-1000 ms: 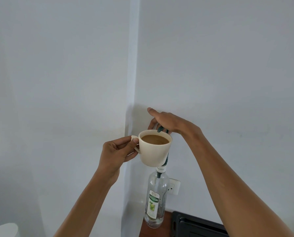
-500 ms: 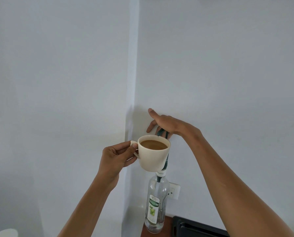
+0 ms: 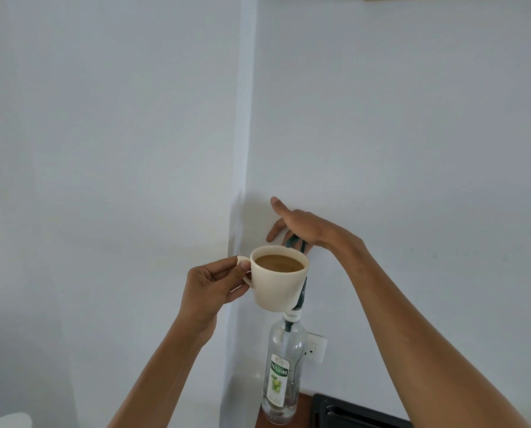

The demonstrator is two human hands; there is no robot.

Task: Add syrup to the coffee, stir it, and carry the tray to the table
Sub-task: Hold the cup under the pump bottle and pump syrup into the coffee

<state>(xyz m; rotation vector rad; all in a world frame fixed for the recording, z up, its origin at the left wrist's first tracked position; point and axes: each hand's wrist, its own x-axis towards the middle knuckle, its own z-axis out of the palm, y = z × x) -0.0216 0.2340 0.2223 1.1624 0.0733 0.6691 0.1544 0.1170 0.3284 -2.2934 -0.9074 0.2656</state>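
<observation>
The left hand (image 3: 210, 284) pinches the handle of the cream cup (image 3: 278, 278) of coffee, holding it up under the dark green pump (image 3: 295, 240) of the syrup bottle (image 3: 284, 370) on the counter, while the right hand (image 3: 301, 225) presses down on the pump top, fingers spread.

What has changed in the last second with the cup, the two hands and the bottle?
Very little changed. The view drifted slightly upward, so everything sits a bit lower in the picture. The left hand kept its grip on the handle of the coffee cup, under the pump. The right hand stayed on the pump head of the syrup bottle. The coffee level looks the same.
</observation>
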